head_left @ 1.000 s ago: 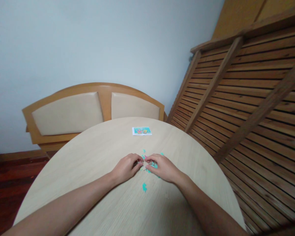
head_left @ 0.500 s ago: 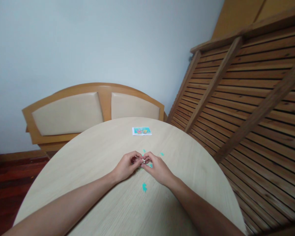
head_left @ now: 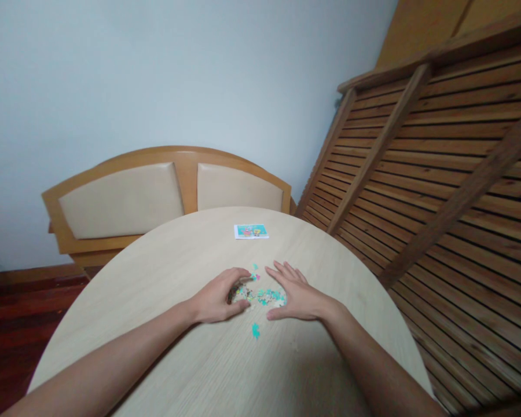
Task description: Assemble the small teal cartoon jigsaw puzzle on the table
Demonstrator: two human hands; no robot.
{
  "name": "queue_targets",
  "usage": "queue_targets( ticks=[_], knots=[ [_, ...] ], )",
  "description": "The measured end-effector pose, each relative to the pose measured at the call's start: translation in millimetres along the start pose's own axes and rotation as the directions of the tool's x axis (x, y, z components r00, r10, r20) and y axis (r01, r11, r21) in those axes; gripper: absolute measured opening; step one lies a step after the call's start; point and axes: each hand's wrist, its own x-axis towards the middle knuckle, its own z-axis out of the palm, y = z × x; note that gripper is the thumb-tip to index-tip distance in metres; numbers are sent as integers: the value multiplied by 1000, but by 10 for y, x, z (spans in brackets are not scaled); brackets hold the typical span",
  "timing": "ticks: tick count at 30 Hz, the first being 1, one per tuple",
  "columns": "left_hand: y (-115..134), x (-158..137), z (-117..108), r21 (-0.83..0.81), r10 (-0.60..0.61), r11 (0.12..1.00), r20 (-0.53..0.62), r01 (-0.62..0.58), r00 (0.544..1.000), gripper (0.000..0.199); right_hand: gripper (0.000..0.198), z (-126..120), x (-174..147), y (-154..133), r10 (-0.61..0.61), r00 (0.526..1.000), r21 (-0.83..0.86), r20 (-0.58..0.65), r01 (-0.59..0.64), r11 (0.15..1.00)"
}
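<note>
A loose pile of small jigsaw puzzle pieces (head_left: 265, 296), teal, white and other colours, lies on the round table (head_left: 191, 365). My left hand (head_left: 221, 295) curves around the pile's left side, thumb and fingers apart. On the right side, my right hand (head_left: 295, 292) is spread wide, its palm side facing the pieces. Neither hand shows anything gripped in it. A few teal pieces lie apart from the pile: one teal piece (head_left: 256, 330) in front of it, nearer me, and another small teal piece (head_left: 255, 266) behind it.
A picture card (head_left: 251, 231) with cartoon figures on teal lies farther back on the table. Beyond the table's far edge stands a wooden headboard (head_left: 190, 174) with cream padded panels, against a pale wall (head_left: 178, 69). A slatted wooden frame (head_left: 417, 168) leans at the right.
My hands have moved apart from their pinch over the pile, and their fingers have opened. The small light piece between them has been let go. The pile now shows between the hands.
</note>
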Motion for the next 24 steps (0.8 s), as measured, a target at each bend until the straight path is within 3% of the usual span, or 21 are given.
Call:
queue_targets(
  ticks=[2,5,8,12,15,19,22,24],
  knots=[
    [-18,-30,1,22,56,998,85,-59,995,62,121,-12,-13,63,75,993,-14,92,-74,997],
    [-74,-11,40,33,21,999,83,-24,996,40,91,56,19,45,-19,993,28,112,15,999],
    [-125,50,86,37,-3,999,33,2,999,23,55,192,86,-48,-210,978,118,20,206,971],
    [-132,104,115,-45,-80,996,-22,79,997,17,36,348,187,-108,-295,931,227,-217,342,912],
    [-110,111,109,-184,-140,975,-63,126,988,19,34,379,234,-75,-214,920,341,-329,327,881],
    [-99,114,87,-366,-203,918,-109,151,973,24,37,333,165,-13,-72,942,522,-329,245,817],
    [-122,118,81,-385,-226,909,-129,162,965,25,45,275,-26,-9,-53,954,472,-294,193,860],
    [-146,111,85,-328,-224,929,-133,170,965,25,69,250,-190,-34,-31,972,344,-232,112,932]
  ],
)
